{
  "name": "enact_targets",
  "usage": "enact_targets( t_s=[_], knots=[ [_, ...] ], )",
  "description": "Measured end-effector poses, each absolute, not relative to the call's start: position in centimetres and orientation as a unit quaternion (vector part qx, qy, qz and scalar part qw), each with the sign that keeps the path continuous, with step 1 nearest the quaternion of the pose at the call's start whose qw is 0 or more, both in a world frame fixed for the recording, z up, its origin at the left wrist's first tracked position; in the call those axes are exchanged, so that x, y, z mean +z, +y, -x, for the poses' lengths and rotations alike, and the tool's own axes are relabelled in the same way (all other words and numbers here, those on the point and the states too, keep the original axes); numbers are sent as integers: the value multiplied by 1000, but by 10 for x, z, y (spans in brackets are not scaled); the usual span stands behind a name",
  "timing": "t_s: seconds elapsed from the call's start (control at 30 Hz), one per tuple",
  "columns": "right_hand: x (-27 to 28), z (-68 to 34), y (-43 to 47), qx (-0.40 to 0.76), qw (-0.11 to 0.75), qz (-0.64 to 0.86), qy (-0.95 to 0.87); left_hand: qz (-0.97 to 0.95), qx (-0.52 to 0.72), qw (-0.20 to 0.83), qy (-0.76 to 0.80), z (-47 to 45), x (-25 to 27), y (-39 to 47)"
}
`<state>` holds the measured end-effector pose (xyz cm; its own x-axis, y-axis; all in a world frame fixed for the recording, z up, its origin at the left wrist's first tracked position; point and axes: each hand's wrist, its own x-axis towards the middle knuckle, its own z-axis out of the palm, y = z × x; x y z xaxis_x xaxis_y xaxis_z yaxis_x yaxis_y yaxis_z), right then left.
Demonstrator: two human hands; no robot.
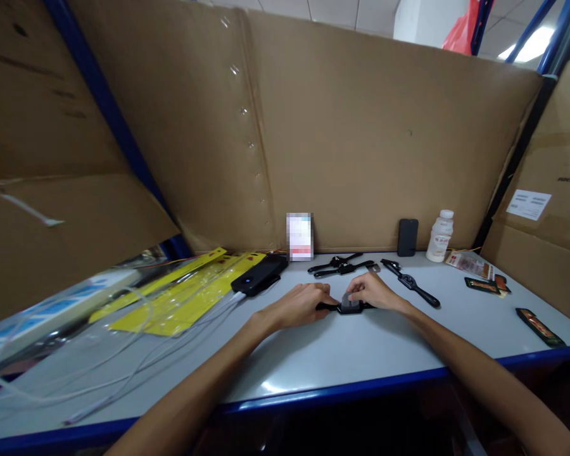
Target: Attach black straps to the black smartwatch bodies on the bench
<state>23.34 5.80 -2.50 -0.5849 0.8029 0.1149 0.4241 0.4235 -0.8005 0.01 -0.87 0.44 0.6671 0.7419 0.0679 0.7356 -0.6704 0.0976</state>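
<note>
On the table in front of me lies a black spokeshave [350,309], its long handles pointing left and right. My left hand [304,304] is closed over its left handle, steadying it against the table. Between the fingertips of my right hand [373,291] is a flat grey metal blade [346,300], standing up against the spokeshave's middle. My right hand partly covers the right handle. Just beyond my hands lie more black spokeshaves [346,268], with another grey blade [373,268] beside them. One more spokeshave [411,282] rests to the right.
At left are a black power bank [259,275] with white cables, yellow packaging [185,297] and a power strip [52,310]. A lit screen [299,237], dark phone [407,237] and white bottle [441,237] stand along the cardboard back wall [361,139]. Snack wrappers [540,327] lie right.
</note>
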Motion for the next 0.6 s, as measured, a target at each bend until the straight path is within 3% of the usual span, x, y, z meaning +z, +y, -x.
enact_targets(
  t_s=[0.43, 0.6],
  knots=[
    [-30, -234, 62, 353, 202, 359, -840, -911, 55, 35, 406, -2, 4, -9],
    [-12, -255, 81, 323, 300, 395, -806, -907, 40, 37, 418, -2, 2, -7]
  ],
)
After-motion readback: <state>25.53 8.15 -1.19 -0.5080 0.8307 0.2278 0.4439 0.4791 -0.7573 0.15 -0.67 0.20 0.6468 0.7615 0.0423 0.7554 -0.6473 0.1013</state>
